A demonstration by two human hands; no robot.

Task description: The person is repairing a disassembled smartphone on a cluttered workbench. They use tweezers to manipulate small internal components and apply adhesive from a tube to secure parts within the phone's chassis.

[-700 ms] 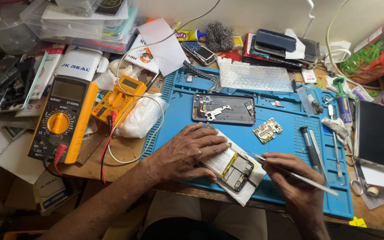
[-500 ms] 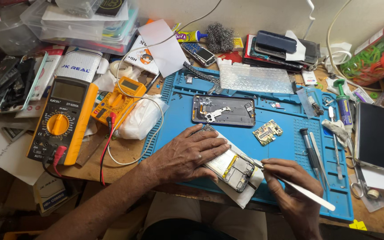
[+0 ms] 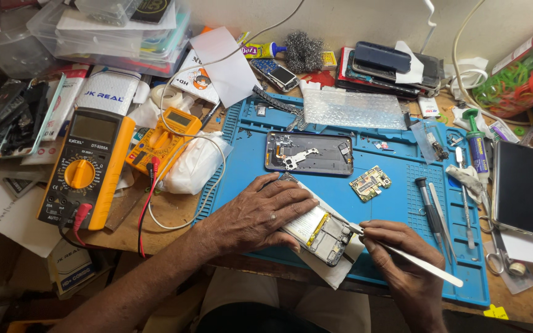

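Head view: blue mat (image 3: 396, 203); cluttered wooden bench (image 3: 174, 213).

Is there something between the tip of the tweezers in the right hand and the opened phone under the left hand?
Nothing visible. The right hand holds the tweezers, and their tip already meets the top edge of the opened phone. The left hand presses on the phone's left part, away from the tip. The paper lies beneath it.

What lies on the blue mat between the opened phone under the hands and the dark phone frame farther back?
Only bare blue mat separates the opened phone from the dark phone frame, in the head view.
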